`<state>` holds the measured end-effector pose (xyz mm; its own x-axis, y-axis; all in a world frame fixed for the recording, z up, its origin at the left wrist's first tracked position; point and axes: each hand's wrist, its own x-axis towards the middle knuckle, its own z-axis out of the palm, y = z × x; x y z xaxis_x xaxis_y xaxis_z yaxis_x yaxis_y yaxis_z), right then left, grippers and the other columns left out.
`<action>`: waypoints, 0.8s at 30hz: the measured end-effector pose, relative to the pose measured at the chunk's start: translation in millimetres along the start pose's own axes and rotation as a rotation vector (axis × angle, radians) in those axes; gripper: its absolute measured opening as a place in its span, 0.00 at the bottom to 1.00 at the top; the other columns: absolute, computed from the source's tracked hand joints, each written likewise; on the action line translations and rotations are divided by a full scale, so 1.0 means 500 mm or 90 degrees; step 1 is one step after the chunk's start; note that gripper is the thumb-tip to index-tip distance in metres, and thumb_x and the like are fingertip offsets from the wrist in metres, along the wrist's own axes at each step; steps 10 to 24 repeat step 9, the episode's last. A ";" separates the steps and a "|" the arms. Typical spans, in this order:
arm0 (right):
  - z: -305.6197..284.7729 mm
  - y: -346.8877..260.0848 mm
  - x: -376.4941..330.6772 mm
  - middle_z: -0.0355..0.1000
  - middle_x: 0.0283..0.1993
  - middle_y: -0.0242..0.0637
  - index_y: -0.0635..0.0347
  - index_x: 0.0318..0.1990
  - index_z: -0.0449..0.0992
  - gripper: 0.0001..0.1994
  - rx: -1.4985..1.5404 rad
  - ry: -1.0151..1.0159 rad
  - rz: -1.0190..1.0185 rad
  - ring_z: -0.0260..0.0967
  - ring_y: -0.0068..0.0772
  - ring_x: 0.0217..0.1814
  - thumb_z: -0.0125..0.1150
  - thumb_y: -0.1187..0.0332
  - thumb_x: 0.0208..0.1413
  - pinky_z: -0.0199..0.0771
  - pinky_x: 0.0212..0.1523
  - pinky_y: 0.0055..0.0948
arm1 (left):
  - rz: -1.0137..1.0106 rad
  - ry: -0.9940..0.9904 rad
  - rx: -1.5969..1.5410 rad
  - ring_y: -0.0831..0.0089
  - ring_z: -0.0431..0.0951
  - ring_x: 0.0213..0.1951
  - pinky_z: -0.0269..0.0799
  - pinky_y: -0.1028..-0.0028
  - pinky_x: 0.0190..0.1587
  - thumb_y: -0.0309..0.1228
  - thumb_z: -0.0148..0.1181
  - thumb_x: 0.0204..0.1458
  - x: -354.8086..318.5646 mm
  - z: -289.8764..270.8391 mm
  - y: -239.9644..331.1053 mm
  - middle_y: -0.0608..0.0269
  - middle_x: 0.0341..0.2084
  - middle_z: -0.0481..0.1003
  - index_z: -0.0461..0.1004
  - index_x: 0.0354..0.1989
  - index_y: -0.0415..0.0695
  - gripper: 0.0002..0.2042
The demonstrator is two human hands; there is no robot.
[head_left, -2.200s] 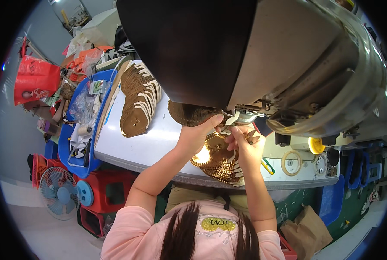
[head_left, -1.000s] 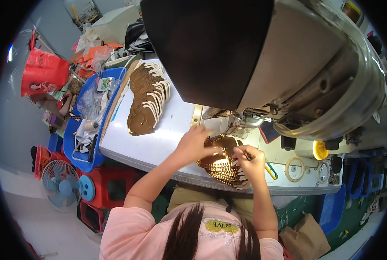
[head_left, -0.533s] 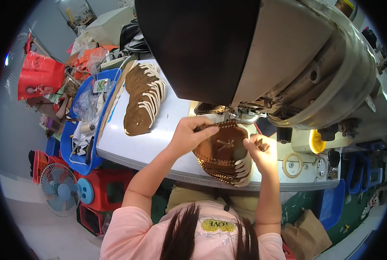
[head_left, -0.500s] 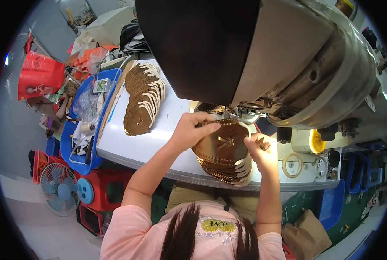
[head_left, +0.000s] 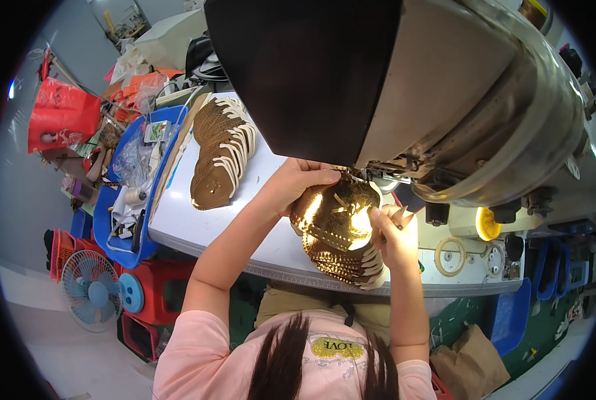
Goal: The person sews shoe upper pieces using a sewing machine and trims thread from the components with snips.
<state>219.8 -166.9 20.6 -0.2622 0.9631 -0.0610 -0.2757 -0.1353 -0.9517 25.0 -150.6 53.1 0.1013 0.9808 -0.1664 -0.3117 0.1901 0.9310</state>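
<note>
Under the head of a sewing machine (head_left: 445, 80), a shiny bronze shoe-upper piece (head_left: 328, 213) with a stitched or perforated edge lies at the needle area. My left hand (head_left: 297, 185) grips its far left edge, thumb on top. Closed on its right edge is my right hand (head_left: 397, 241), which also has what look like small pointed snips (head_left: 405, 215) tucked in its fingers. More bronze pieces (head_left: 341, 263) with white edging hang in a fanned chain towards me, below the top one. The needle itself is hidden by the machine.
On the white table (head_left: 178, 217), a fanned stack of bronze pieces (head_left: 221, 153) stands left. A blue basket (head_left: 118, 247) of odds and ends adjoins it. To the right are a wooden ring (head_left: 450, 257) and a yellow disc (head_left: 488, 223). A fan (head_left: 93, 293) stands lower left.
The bronze piece has shifted slightly left and tilted, now catching bright light. Both hands moved with it; my right hand is slightly further left. The stack on the table stayed put.
</note>
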 end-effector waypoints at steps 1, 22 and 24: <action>0.003 0.002 0.001 0.58 0.11 0.28 0.61 0.16 0.65 0.12 0.000 0.001 0.000 0.51 0.17 0.08 0.55 0.69 0.47 0.47 0.09 0.15 | 0.000 0.058 -0.023 0.78 0.72 0.24 0.69 0.81 0.25 0.24 0.57 0.43 -0.001 0.007 0.013 0.63 0.22 0.72 0.70 0.28 0.35 0.06; 0.031 0.009 0.005 0.62 0.12 0.34 0.62 0.16 0.66 0.13 0.022 0.038 -0.001 0.54 0.21 0.08 0.57 0.67 0.48 0.51 0.09 0.18 | 0.209 0.040 -0.301 0.63 0.60 0.52 0.53 0.65 0.55 0.44 0.43 0.51 -0.030 -0.018 0.000 0.52 0.50 0.60 0.54 0.52 0.34 0.27; 0.031 0.009 0.005 0.62 0.12 0.34 0.62 0.16 0.66 0.13 0.022 0.038 -0.001 0.54 0.21 0.08 0.57 0.67 0.48 0.51 0.09 0.18 | 0.209 0.040 -0.301 0.63 0.60 0.52 0.53 0.65 0.55 0.44 0.43 0.51 -0.030 -0.018 0.000 0.52 0.50 0.60 0.54 0.52 0.34 0.27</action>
